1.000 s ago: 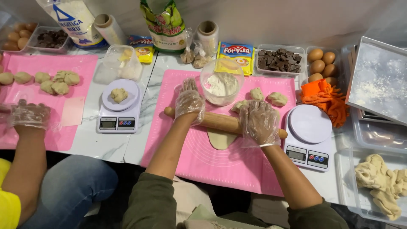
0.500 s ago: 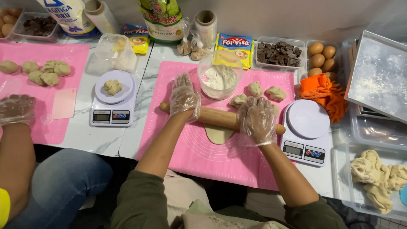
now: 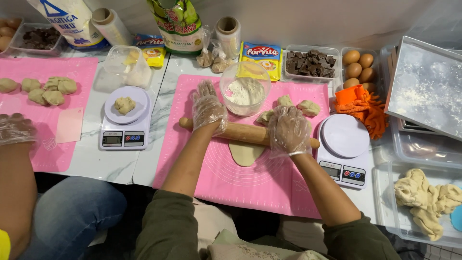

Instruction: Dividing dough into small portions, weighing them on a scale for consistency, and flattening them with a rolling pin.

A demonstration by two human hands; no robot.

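Hands flat on the wooden rolling pin (image 3: 248, 134): left hand (image 3: 208, 111) and right hand (image 3: 288, 130), both gloved, palms pressing, fingers spread. Pin lies across the flattened dough piece (image 3: 245, 153) mid pink mat (image 3: 250, 163). Rolling step; next stroke likely needs even pressure. Flour bowl (image 3: 244, 89) just beyond.

A single head-worn camera looked steeply down from above the person's own forearms at the surface (image 3: 159, 101), close enough that their lap filled the bottom edge. It faced forward toward the wall, where bags and packets lined the top of the frame. The pink mat (image 3: 255, 178) sat centred; a neighbouring person's gloved hand (image 3: 17, 129) entered at the left edge.
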